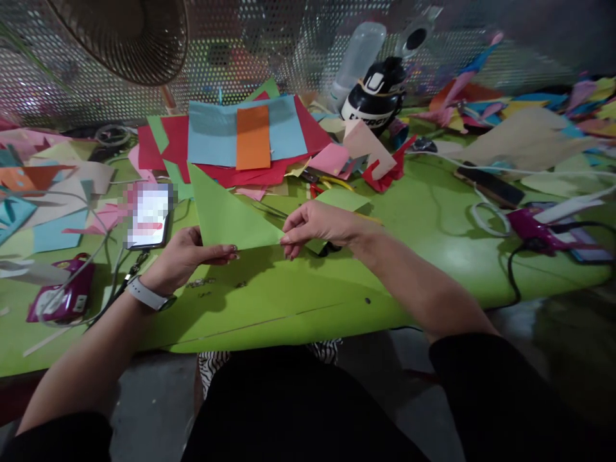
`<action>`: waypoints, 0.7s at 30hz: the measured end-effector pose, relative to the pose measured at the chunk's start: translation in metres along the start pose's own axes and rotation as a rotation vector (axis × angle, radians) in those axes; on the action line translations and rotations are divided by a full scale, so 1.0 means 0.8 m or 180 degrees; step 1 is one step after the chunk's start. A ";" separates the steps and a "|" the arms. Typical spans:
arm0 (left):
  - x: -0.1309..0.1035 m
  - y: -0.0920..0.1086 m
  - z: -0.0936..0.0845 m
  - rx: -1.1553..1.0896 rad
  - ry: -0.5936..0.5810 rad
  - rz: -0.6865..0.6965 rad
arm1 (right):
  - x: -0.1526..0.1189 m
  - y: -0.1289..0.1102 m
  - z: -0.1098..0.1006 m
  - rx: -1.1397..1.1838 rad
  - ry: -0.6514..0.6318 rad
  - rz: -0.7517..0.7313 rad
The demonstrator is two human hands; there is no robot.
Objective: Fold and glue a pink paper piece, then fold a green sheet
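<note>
Green paper (226, 215): a three-cornered pc, held by both hands just above the near-middle of a green table (298, 327), one sharp corner angled far & left; can't tell if it's folded.
Left hand (205, 251): clamped on the paper's near left corner, fingers along the near edge, thumb partly hidden; wrist wears a watch w/ pale strap (149, 296).
Right hand (308, 226): thumb & fingertips pinch the paper's right corner; hands well apart from each other, joined only by the sheet.
Phone (149, 215): lies left of the paper, screen lit, partly blurred.
Silvery bits (199, 282): scattered on the table nr the left hand; too small to ID.
Paper stack: beyond the hands, orange pc (253, 138) atop light-blue sheet (212, 138), red sheets (176, 138) beneath.
Bottles: black one lettered ENERGY (370, 102), far side, just right of the stack; clear one (360, 58) behind it.
Purple items: one at near left (65, 292), another at far right (539, 228), w/ cables nr both.
Bkgd: fan (132, 32) at far left, agst perforated panel (269, 45).
</note>
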State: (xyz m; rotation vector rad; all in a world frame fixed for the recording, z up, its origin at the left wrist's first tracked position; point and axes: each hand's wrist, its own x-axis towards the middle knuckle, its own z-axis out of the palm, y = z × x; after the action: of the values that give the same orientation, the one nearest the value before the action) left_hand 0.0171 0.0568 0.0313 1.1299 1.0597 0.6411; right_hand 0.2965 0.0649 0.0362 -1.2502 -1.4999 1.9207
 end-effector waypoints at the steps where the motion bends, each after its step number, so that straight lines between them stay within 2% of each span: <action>1: 0.000 0.001 -0.002 -0.0024 0.0023 -0.0010 | -0.007 0.000 -0.007 0.0002 0.0076 -0.0012; 4: 0.000 0.002 -0.004 -0.0191 0.0189 0.0075 | -0.025 0.002 -0.020 0.0099 0.0431 -0.0075; 6: 0.002 -0.002 0.001 -0.0431 0.0435 0.0322 | -0.029 0.004 -0.015 0.0352 0.0748 -0.0139; 8: 0.003 -0.010 0.011 -0.0681 0.0692 0.0604 | -0.022 0.008 0.006 0.0726 0.0952 -0.0218; 11: 0.003 -0.027 0.028 -0.0863 0.0908 0.0806 | 0.004 0.018 0.059 0.1234 0.0792 -0.0473; 12: 0.003 -0.032 0.033 -0.0881 0.0916 0.0841 | 0.015 0.021 0.078 0.1340 0.0802 -0.0595; 15: 0.003 -0.043 0.041 -0.0977 0.0847 0.1001 | 0.045 0.029 0.121 0.1445 0.1215 -0.1097; 18: 0.004 -0.048 0.041 -0.1069 0.0801 0.1113 | 0.062 0.033 0.135 0.1764 0.1351 -0.1203; 21: 0.006 -0.048 0.038 -0.1031 0.0767 0.1019 | 0.066 0.034 0.126 0.2087 0.1223 -0.1139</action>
State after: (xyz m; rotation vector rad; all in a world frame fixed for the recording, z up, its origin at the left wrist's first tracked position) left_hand 0.0434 0.0353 -0.0044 0.9587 0.9387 1.1832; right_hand 0.1909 0.0392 -0.0074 -0.9008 -0.7393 1.6137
